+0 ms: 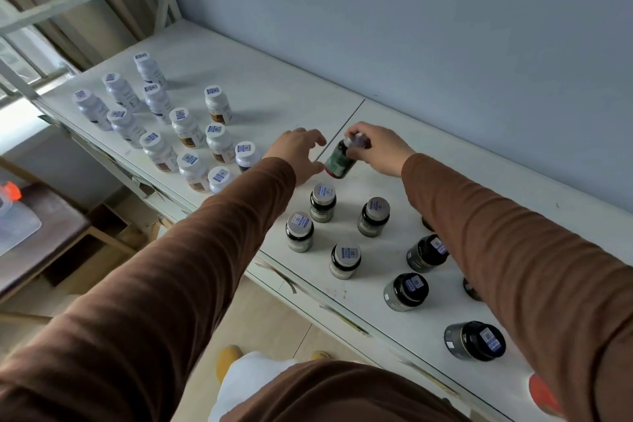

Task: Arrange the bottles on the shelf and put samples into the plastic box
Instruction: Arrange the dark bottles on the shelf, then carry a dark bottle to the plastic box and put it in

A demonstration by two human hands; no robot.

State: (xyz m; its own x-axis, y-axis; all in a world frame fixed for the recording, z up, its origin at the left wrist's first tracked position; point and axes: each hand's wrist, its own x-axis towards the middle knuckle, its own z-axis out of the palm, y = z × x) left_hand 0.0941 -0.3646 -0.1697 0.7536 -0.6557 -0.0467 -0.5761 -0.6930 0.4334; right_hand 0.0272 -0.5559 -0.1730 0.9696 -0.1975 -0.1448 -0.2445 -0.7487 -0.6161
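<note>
Right hand: the right hand (376, 147) grips the green bottle (339, 159) at its cap, the fingers curled around the top; the bottle is tilted and its base looks just above the shelf (291, 92).
Left hand: the left hand (298, 151) holds nothing, its fingers spread loosely and reaching toward the green bottle, near it but, as far as I can see, not touching.
White bottles: the group of white bottles (186, 127) stands upright at the left part of the shelf, in rough rows close together (this part looks mostly arranged).
Dark bottles: the dark bottles (322, 202) stand upright nearer to the person, more scattered and well apart from each other; some are partly hidden behind the right sleeve (513, 250).
Done so far: I judge the white group as sorted, the dark ones only partly.
Left to do: the green bottle needs its place, the dark bottles need tidier rows, and the samples step looks not yet begun (no plastic box is clearly visible on the shelf).
</note>
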